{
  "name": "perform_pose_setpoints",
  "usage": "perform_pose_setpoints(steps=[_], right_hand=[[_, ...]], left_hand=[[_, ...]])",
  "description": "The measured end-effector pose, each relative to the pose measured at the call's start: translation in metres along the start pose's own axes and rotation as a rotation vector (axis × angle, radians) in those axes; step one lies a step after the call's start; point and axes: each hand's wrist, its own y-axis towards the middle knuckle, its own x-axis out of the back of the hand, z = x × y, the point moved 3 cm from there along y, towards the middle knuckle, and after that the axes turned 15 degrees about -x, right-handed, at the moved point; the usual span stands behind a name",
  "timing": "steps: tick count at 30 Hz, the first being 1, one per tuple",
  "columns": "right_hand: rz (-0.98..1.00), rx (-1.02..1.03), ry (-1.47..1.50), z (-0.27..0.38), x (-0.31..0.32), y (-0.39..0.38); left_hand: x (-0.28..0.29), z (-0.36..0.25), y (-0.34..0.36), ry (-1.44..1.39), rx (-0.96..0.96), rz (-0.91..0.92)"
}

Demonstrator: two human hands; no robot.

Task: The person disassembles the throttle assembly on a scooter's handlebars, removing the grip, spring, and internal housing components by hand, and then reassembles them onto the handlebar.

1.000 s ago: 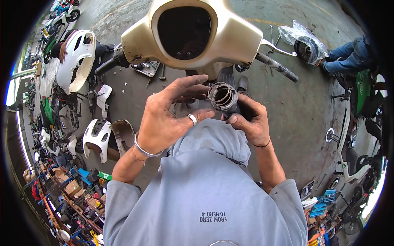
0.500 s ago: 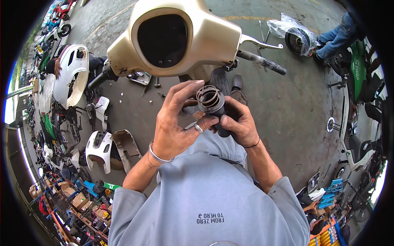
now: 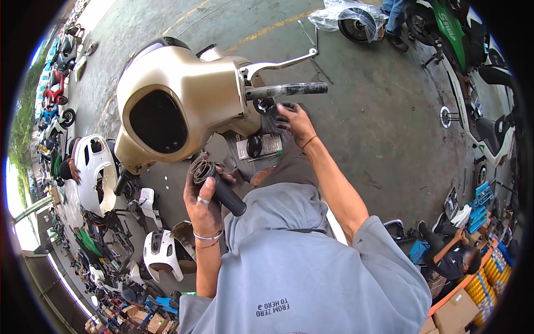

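Observation:
My left hand (image 3: 203, 209) is wrapped round a black handlebar grip (image 3: 229, 199), which tilts with its flanged end up. A coil spring (image 3: 203, 168) sits in that flanged end, beside my fingers. My right hand (image 3: 297, 125) is reached out just below the bare handlebar tube (image 3: 292, 89), fingers slightly bent and apart, with nothing seen in them. Above the tube runs a silver brake lever (image 3: 283, 63). Both belong to a scooter front with a gold handlebar cover (image 3: 206, 83) and a dark oval opening.
A metal tray (image 3: 260, 147) lies on the floor below the handlebar. White body panels (image 3: 163, 255) and a large white shell (image 3: 92, 172) stand at the left. A plastic-wrapped wheel (image 3: 356, 25) lies at the far right near a person's legs. Another person (image 3: 450, 256) sits at the lower right.
My right hand has let go of the grip and moved up and right to the handlebar tube. My left hand now holds the grip with its spring alone, lower and further left. The view has turned.

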Motion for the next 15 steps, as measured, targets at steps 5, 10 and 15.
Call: perform_pose_setpoints(steps=[5,10,15], right_hand=[[0.176,-0.202,0.286,-0.002,-0.011,0.053],[0.253,-0.125,0.358,0.003,-0.006,0.054],[0.079,0.228,0.459,0.048,0.021,-0.022]], left_hand=[[-0.003,-0.004,-0.004,0.174,0.000,0.020],[-0.010,0.000,-0.001,0.219,0.003,0.053],[-0.019,0.007,0.003,0.234,0.009,0.074]])
